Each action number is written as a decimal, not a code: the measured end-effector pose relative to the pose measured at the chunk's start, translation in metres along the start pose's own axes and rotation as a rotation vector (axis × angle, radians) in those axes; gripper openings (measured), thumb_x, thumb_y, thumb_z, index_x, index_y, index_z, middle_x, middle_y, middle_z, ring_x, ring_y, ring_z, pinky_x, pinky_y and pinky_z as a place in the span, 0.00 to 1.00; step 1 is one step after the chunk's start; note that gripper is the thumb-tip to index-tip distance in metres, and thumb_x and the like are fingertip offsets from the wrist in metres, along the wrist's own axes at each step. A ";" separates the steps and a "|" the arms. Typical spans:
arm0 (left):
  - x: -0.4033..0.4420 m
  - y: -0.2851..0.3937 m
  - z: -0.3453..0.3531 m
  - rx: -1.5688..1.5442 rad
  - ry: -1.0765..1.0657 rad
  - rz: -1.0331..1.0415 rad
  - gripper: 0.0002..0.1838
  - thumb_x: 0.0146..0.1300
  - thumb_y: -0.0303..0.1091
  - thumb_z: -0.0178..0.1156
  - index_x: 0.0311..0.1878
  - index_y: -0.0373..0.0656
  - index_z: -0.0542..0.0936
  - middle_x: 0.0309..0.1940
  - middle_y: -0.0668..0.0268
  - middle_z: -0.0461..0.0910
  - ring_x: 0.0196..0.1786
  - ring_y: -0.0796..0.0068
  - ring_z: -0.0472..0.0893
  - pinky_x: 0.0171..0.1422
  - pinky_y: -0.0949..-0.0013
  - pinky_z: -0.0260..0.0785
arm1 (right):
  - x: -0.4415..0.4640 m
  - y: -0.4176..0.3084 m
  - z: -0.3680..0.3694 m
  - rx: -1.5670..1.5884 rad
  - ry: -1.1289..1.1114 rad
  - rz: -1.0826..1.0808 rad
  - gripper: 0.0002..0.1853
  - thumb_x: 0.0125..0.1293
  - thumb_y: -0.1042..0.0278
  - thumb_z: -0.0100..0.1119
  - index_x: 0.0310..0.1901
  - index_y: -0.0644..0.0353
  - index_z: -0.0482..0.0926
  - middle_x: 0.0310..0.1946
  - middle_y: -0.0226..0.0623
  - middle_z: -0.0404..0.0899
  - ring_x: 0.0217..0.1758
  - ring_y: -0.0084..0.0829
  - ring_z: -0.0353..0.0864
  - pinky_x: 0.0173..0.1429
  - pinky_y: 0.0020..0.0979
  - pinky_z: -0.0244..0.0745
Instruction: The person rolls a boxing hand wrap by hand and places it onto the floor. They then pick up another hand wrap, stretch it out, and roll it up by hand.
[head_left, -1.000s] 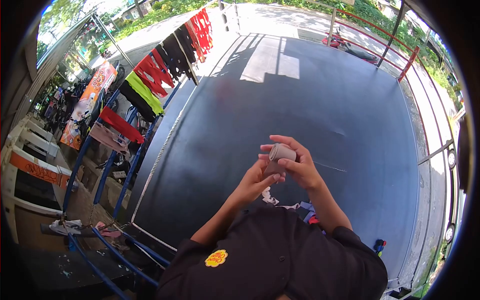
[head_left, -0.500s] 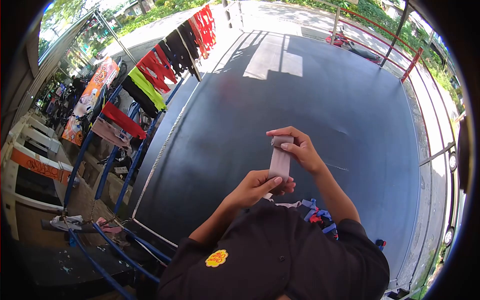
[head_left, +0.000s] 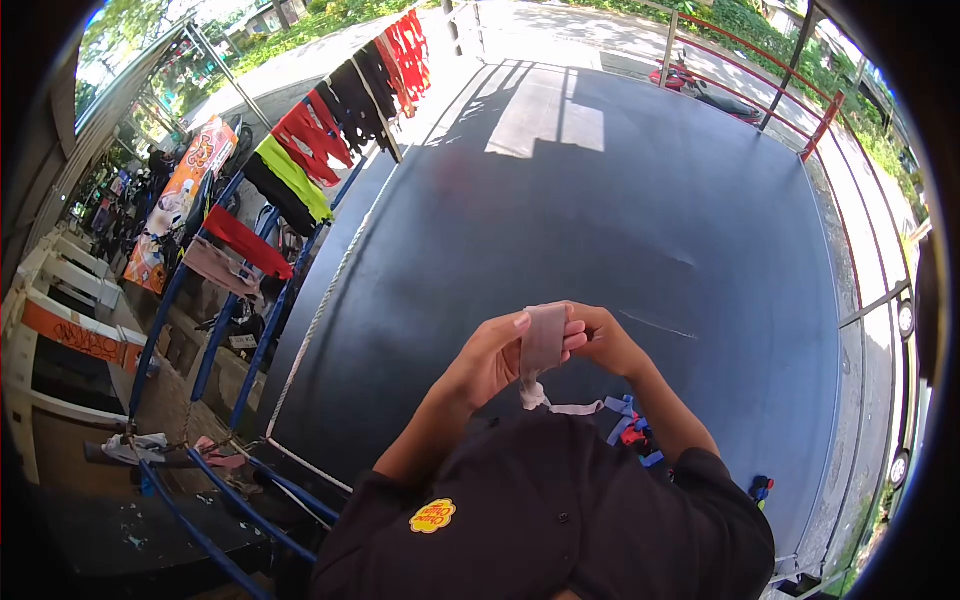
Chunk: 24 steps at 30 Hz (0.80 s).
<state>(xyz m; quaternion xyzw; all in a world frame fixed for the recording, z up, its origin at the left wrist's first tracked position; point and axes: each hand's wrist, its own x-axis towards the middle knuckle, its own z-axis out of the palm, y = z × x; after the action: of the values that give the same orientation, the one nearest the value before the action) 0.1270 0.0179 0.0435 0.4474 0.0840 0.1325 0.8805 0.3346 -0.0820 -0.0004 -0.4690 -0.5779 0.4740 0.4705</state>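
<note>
A pale pinkish-grey hand wrap hangs between my hands in front of my chest. My left hand grips it from the left, the thumb lying along the strip's edge. My right hand is at the right side, its curled fingers behind and around the wrap; the rolled part is hidden. Below, the loose tail droops towards a heap of blue and red wraps on the mat, partly covered by my dark shirt.
I am over a dark ring mat bordered by a white rope. Red, black and yellow-green wraps hang over the blue ropes at left. A small dark-and-red item lies at right. A red corner post stands far right.
My right hand has come down and my left hand up, so they now meet. The roll that showed at the top has turned out of sight, and the loose tail is now visible.
</note>
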 end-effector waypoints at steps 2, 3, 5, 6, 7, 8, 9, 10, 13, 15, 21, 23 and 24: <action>0.002 0.005 -0.002 -0.268 -0.003 -0.080 0.34 0.82 0.51 0.41 0.73 0.26 0.65 0.66 0.47 0.78 0.66 0.59 0.81 0.74 0.60 0.72 | -0.015 0.001 0.010 0.098 0.066 0.039 0.32 0.61 0.83 0.64 0.68 0.60 0.71 0.60 0.33 0.76 0.57 0.22 0.75 0.61 0.28 0.74; 0.005 0.008 -0.006 -0.268 -0.005 -0.085 0.34 0.82 0.51 0.41 0.73 0.26 0.65 0.66 0.47 0.78 0.66 0.59 0.81 0.74 0.60 0.72 | -0.017 -0.007 0.018 0.192 0.125 0.073 0.34 0.63 0.83 0.63 0.71 0.59 0.66 0.53 0.33 0.78 0.52 0.21 0.76 0.57 0.26 0.74; 0.011 0.012 -0.021 -0.324 -0.013 -0.081 0.38 0.82 0.55 0.40 0.75 0.26 0.63 0.69 0.47 0.74 0.71 0.58 0.77 0.76 0.59 0.69 | -0.018 -0.012 0.025 0.184 0.109 0.047 0.40 0.65 0.82 0.62 0.75 0.54 0.54 0.47 0.34 0.78 0.47 0.20 0.75 0.53 0.26 0.74; 0.015 0.012 -0.030 -0.351 -0.017 -0.077 0.39 0.81 0.57 0.39 0.75 0.26 0.62 0.71 0.47 0.73 0.73 0.58 0.75 0.77 0.58 0.67 | -0.018 -0.021 0.027 0.220 0.101 0.034 0.40 0.65 0.82 0.62 0.74 0.54 0.52 0.49 0.38 0.79 0.48 0.22 0.76 0.54 0.27 0.75; 0.019 0.008 -0.042 -0.332 0.007 -0.055 0.38 0.81 0.57 0.40 0.75 0.28 0.64 0.71 0.50 0.74 0.72 0.60 0.77 0.76 0.58 0.68 | -0.019 -0.028 0.029 0.255 0.094 0.020 0.41 0.65 0.82 0.61 0.74 0.53 0.50 0.51 0.41 0.80 0.50 0.24 0.78 0.55 0.28 0.76; 0.024 0.001 -0.053 -0.328 0.001 -0.056 0.38 0.81 0.57 0.40 0.75 0.28 0.64 0.71 0.50 0.74 0.72 0.60 0.77 0.76 0.58 0.68 | -0.019 -0.032 0.032 0.251 0.099 0.016 0.41 0.65 0.82 0.61 0.74 0.53 0.50 0.51 0.41 0.80 0.50 0.24 0.78 0.55 0.28 0.76; 0.031 -0.006 -0.063 -0.318 0.115 -0.033 0.38 0.81 0.57 0.40 0.74 0.28 0.66 0.69 0.51 0.76 0.71 0.60 0.78 0.76 0.59 0.69 | -0.020 -0.036 0.034 0.308 0.087 0.011 0.41 0.65 0.82 0.61 0.74 0.52 0.48 0.54 0.45 0.80 0.52 0.26 0.80 0.56 0.28 0.76; 0.037 -0.015 -0.074 -0.311 0.231 -0.005 0.38 0.81 0.57 0.41 0.74 0.29 0.67 0.67 0.52 0.78 0.70 0.61 0.79 0.75 0.59 0.69 | -0.021 -0.040 0.034 0.364 0.070 0.009 0.42 0.65 0.83 0.61 0.73 0.51 0.47 0.58 0.49 0.81 0.54 0.29 0.81 0.57 0.29 0.77; 0.045 -0.045 -0.118 0.324 0.480 -0.367 0.33 0.79 0.58 0.44 0.59 0.36 0.82 0.60 0.57 0.84 0.56 0.63 0.85 0.67 0.65 0.74 | -0.024 -0.048 0.032 0.384 0.039 0.019 0.39 0.65 0.84 0.62 0.70 0.52 0.49 0.61 0.58 0.80 0.63 0.34 0.81 0.67 0.35 0.73; 0.036 -0.053 -0.117 1.224 0.504 -0.574 0.25 0.76 0.56 0.52 0.53 0.44 0.86 0.59 0.63 0.85 0.57 0.63 0.84 0.65 0.62 0.73 | -0.021 -0.049 0.032 0.376 0.048 -0.005 0.37 0.64 0.85 0.61 0.68 0.52 0.50 0.62 0.58 0.79 0.63 0.34 0.81 0.67 0.35 0.74; 0.003 -0.032 -0.034 0.723 0.106 0.436 0.28 0.65 0.29 0.63 0.70 0.43 0.76 0.64 0.58 0.80 0.69 0.63 0.77 0.71 0.62 0.68 | -0.019 -0.038 0.027 0.441 0.108 -0.024 0.21 0.63 0.79 0.70 0.53 0.56 0.71 0.51 0.40 0.81 0.53 0.28 0.82 0.55 0.28 0.79; 0.009 -0.041 -0.032 0.727 0.088 0.431 0.27 0.64 0.26 0.62 0.68 0.41 0.77 0.63 0.57 0.80 0.68 0.62 0.78 0.71 0.62 0.68 | -0.014 -0.038 0.028 0.419 0.106 -0.066 0.20 0.63 0.78 0.71 0.53 0.58 0.73 0.52 0.39 0.80 0.52 0.27 0.83 0.52 0.27 0.81; 0.011 -0.044 -0.035 0.738 0.050 0.427 0.25 0.64 0.23 0.61 0.66 0.38 0.77 0.63 0.57 0.80 0.67 0.62 0.79 0.70 0.62 0.69 | -0.010 -0.039 0.027 0.393 0.118 -0.121 0.19 0.62 0.78 0.72 0.52 0.59 0.76 0.52 0.39 0.79 0.50 0.27 0.83 0.49 0.26 0.83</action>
<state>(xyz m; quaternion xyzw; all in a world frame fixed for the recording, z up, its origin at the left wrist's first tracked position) 0.1355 0.0232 -0.0130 0.7363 0.0526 0.2838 0.6120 0.3050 -0.0993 0.0344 -0.3595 -0.4730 0.5200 0.6137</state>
